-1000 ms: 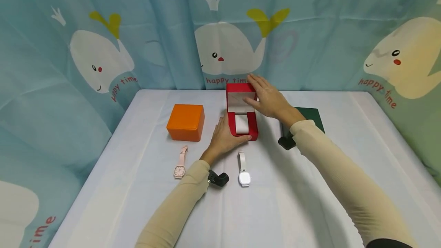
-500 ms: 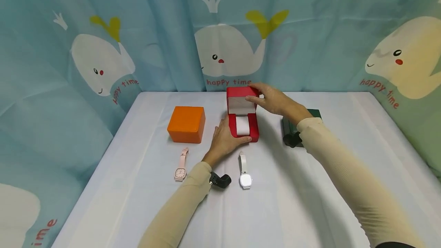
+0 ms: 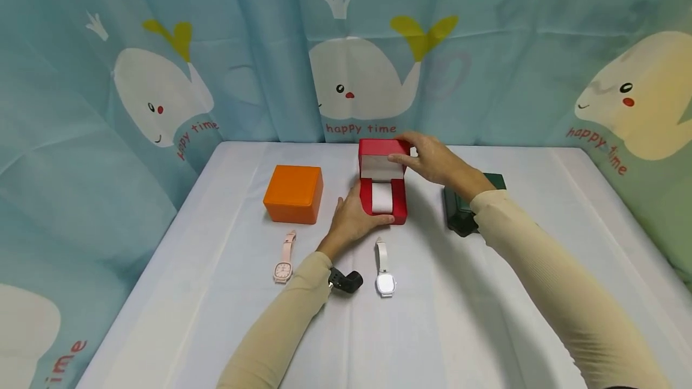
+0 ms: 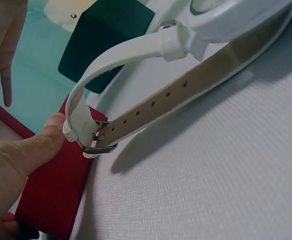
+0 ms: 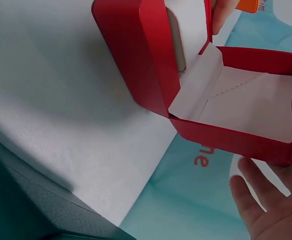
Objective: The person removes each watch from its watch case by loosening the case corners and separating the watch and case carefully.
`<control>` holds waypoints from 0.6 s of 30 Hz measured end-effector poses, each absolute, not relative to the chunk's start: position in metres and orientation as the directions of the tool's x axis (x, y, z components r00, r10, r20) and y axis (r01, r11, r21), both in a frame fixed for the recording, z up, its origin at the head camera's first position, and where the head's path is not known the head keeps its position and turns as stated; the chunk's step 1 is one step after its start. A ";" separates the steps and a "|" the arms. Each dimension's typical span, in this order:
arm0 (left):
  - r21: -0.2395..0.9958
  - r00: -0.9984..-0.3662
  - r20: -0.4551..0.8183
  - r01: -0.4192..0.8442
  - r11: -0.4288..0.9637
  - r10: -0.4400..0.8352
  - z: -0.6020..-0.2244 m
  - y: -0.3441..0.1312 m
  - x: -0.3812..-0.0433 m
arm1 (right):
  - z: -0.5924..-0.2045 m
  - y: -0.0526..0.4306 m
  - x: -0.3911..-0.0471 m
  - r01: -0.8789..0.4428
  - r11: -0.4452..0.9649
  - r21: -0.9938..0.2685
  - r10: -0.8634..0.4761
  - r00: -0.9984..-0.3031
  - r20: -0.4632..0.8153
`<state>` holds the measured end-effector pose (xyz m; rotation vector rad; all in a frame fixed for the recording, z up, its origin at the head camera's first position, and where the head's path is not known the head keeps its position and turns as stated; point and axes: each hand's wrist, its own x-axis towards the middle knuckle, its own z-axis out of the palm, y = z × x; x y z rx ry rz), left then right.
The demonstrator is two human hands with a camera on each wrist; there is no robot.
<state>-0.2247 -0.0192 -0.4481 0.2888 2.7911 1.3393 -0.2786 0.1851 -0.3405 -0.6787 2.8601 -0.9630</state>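
The red watch box point(image 3: 399, 202) stands with its lid point(image 3: 377, 147) raised and a white cushion point(image 3: 382, 198) inside its base. My left hand point(image 3: 350, 218) grips the base, thumb across the front and fingers along the left side. At the lid's right edge, my right hand point(image 3: 435, 161) pinches it; the thumb lies on the inner side and the other fingers are behind. A white watch point(image 3: 385, 284) lies in front of the box, its buckled strap point(image 4: 136, 120) large in the left wrist view. A pink watch point(image 3: 283, 270) lies to the left of my left wrist.
An orange box point(image 3: 292, 194) sits closed left of the red one. To the right, a dark green box point(image 3: 493, 181) is partly hidden by my right forearm. A blue curtain point(image 3: 259, 47) with whale prints hangs along the table's back edge.
My right hand has come down from beside the lid's top and now pinches its edge. The lid has tipped slightly forward. My left hand stays on the base.
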 end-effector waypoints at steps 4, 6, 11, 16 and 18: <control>0.774 -0.982 0.050 0.154 0.615 0.184 -0.450 -0.018 -0.224 | -0.345 0.187 -0.277 -0.403 0.708 -0.580 -0.419 -0.901 0.115; 0.771 -0.982 0.049 0.154 0.618 0.183 -0.451 -0.018 -0.223 | -0.348 0.187 -0.276 -0.412 0.697 -0.588 -0.424 -0.897 0.126; 0.765 -0.983 0.045 0.150 0.627 0.180 -0.450 -0.018 -0.223 | -0.353 0.188 -0.271 -0.397 0.676 -0.621 -0.420 -0.900 0.119; 0.765 -0.984 0.052 0.150 0.627 0.172 -0.448 -0.019 -0.224 | -0.351 0.186 -0.267 -0.389 0.682 -0.619 -0.412 -0.904 0.114; 0.764 -0.984 0.052 0.149 0.628 0.170 -0.447 -0.019 -0.225 | -0.350 0.185 -0.266 -0.386 0.689 -0.613 -0.412 -0.905 0.106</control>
